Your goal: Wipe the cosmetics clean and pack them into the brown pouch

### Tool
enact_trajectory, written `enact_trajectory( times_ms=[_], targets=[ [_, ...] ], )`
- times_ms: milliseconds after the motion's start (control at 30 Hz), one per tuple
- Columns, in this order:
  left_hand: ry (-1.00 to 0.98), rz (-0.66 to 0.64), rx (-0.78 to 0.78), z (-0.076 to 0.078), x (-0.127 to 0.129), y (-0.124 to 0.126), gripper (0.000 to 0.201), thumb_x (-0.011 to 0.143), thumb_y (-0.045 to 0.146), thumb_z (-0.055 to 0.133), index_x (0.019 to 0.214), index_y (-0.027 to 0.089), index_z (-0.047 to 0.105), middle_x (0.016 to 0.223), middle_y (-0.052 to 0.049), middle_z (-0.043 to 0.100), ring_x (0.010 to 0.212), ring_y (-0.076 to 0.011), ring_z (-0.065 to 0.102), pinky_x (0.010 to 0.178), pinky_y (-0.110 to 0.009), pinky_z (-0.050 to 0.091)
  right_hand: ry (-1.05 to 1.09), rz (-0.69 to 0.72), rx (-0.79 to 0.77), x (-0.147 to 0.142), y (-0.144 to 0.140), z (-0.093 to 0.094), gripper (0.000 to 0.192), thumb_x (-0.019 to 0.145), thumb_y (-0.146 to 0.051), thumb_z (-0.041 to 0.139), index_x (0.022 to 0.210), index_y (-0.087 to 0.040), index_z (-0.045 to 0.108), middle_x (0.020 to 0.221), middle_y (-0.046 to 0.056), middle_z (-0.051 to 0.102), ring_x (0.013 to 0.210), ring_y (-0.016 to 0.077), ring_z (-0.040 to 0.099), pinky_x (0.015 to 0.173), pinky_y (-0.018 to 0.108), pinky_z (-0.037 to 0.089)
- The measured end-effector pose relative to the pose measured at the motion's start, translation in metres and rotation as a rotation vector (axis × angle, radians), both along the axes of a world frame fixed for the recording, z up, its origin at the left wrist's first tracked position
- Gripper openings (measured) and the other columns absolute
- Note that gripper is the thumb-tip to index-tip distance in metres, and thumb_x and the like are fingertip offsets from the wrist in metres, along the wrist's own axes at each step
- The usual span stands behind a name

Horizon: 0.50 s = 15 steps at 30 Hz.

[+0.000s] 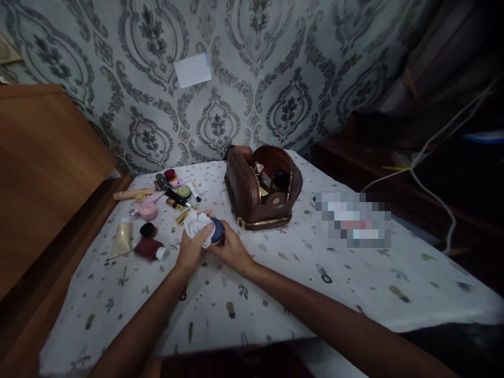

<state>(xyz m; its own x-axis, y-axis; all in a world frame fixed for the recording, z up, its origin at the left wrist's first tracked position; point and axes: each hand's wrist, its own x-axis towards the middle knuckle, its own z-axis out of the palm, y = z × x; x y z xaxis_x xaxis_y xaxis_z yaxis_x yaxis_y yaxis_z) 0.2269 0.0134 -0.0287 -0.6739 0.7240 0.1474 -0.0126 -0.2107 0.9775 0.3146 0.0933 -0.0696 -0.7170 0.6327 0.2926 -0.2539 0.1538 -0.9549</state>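
My left hand point(192, 245) is closed on a crumpled white cloth point(197, 227), which touches the side of a dark blue round jar point(216, 231). Fingers of my right hand point(235, 251) wrap round that jar from the right. Both hands are close together over the table, just in front of an open brown cosmetic bag point(258, 210). Inside the bag several small items show, among them a glittery one point(266, 181). To the left of my hands lie a dark red bottle with a white cap point(149, 249), a black round lid or pot point(148, 230) and a beige tube point(122, 239).
More cosmetics spread at the back left, including a pink jar point(148, 211), a green-topped round pot point(183, 192) and a white-and-black tube point(195, 192). A blurred-out flat item point(354, 220) lies at the right. Wooden furniture point(47, 184) borders the left; a white cable point(433, 194) hangs right.
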Motion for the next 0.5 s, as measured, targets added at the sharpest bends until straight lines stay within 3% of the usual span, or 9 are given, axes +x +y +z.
enact_trajectory(
  times_ms=[133, 300, 500],
  targets=[
    [-0.063, 0.034, 0.01, -0.004, -0.008, -0.004, 0.048, 0.071, 0.038, 0.079, 0.114, 0.019, 0.066, 0.098, -0.004, 0.07, 0.092, -0.0187, 0.066, 0.087, -0.03, 0.051, -0.039, 0.007, 0.126, 0.0, 0.0, -0.001, 0.063, 0.066, -0.025, 0.08, 0.124, -0.021, 0.054, 0.121, 0.008, 0.063, 0.111, 0.0238, 0.059, 0.097, 0.038, 0.047],
    [0.002, 0.157, -0.036, -0.006, -0.019, -0.009, 0.047, 0.072, 0.041, 0.078, 0.11, 0.017, 0.067, 0.104, -0.006, 0.071, 0.098, -0.0212, 0.066, 0.092, -0.033, 0.05, -0.141, -0.003, 0.369, 0.002, 0.001, 0.004, 0.052, 0.068, -0.023, 0.076, 0.117, -0.018, 0.058, 0.11, 0.008, 0.064, 0.098, 0.0233, 0.061, 0.089, 0.038, 0.05],
    [0.304, -0.017, -0.232, 0.005, -0.012, -0.016, 0.031, 0.082, 0.04, 0.066, 0.1, 0.015, 0.067, 0.098, -0.007, 0.07, 0.093, -0.0226, 0.064, 0.087, -0.034, 0.051, -0.345, -0.077, 0.524, 0.008, -0.003, 0.009, 0.03, 0.069, -0.024, 0.071, 0.095, -0.017, 0.06, 0.088, 0.005, 0.058, 0.085, 0.0229, 0.057, 0.079, 0.037, 0.05]
  ],
)
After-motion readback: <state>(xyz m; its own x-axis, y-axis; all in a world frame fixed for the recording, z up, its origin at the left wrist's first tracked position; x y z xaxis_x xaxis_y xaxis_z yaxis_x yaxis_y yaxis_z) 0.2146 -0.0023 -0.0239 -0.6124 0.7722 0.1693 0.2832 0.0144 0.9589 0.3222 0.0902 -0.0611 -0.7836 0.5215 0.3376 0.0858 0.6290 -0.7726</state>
